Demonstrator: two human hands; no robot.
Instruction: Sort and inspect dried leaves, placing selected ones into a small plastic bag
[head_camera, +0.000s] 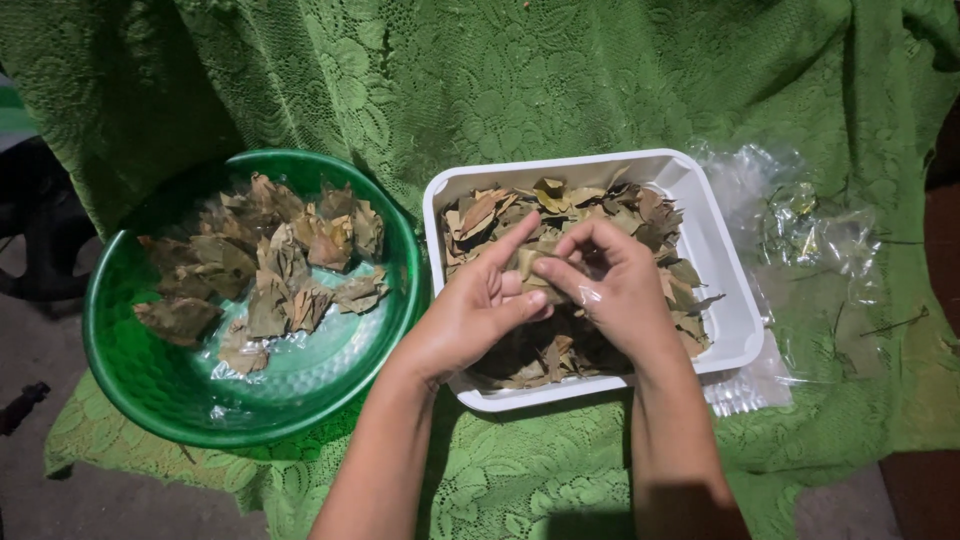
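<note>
My left hand (478, 305) and my right hand (615, 285) meet over a white rectangular tray (712, 250) full of dried brown-green leaves (610, 212). Between the fingers of both hands sits a small folded leaf in a clear plastic packet (540, 268); both hands pinch it just above the leaf pile. To the left stands a round green plastic bowl (140, 370) holding several clear packets of dried leaves (275, 265).
A green lace cloth (560, 80) covers the work surface and rises behind it. Crumpled clear plastic bags (810, 240) lie right of the tray, more clear plastic under its right corner. Bare floor shows at bottom left.
</note>
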